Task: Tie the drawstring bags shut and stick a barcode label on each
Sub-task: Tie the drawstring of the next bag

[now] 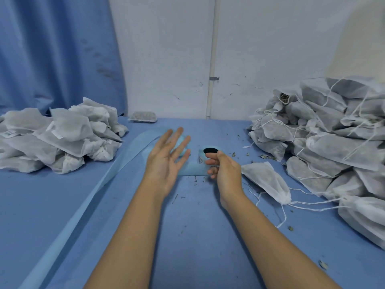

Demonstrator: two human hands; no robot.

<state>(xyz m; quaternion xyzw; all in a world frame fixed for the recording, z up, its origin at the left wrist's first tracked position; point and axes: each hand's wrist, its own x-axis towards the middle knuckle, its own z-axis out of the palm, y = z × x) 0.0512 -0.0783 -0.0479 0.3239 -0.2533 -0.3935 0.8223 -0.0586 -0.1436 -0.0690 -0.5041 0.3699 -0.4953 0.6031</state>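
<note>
Blue cloth covers the bench [187, 230], which stands against a white wall [166, 59] with a vertical pipe [212, 59]; a blue curtain [52, 49] hangs behind the far left corner.

At the left edge lies a heap of labelled bags [62, 134], white barcode stickers showing on several. At the right edge is a larger heap of drawstring bags [333, 126], their white cords [302, 207] trailing loose across the cloth. One single bag [266, 182] lies apart from that heap, just beside the right wrist. A small filled pouch [142, 116] rests at the far edge, by the wall.

Near the bench's middle stands the label roll [201, 153], its dark core facing up and a barcode label [200, 159] visible on its side. From it a pale blue backing strip [83, 205] runs left, curls, and then slants toward the near left corner.

The right hand [226, 172] has its fingers curled round the near side of the roll, grasping it. The left hand [166, 161] is released, fingers spread and straight, over the strip's curl; contact cannot be judged. Dried plant crumbs [266, 157] are scattered beside the roll.
</note>
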